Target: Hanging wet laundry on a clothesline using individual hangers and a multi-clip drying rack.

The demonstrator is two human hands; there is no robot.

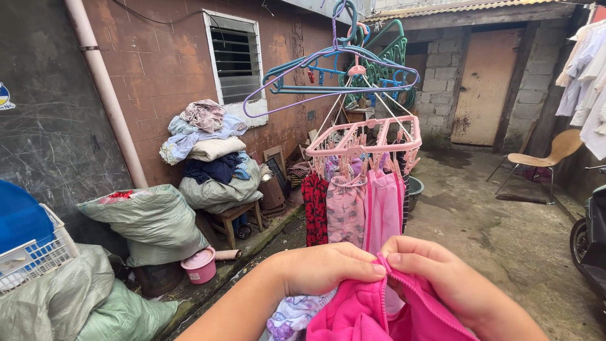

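Note:
My left hand [322, 268] and my right hand [442, 278] both pinch the top edge of a bright pink garment [372, 316] at the bottom of the head view. A pale patterned cloth [293, 319] lies under my left wrist. Straight ahead hangs a pink square clip hanger [363, 136] with several small garments clipped to it, among them a red patterned piece [315, 208] and pink pieces [382, 211]. Above it dangle empty plastic hangers [341, 69] in teal, purple and green.
Stuffed grey-green sacks [151, 221] and a pile of folded laundry [205, 139] line the brick wall on the left. A white basket [35, 256], a small pink tub [201, 265], a wooden chair [536, 158], hanging white shirts [587, 82] and a scooter [590, 240] stand around the wet concrete yard.

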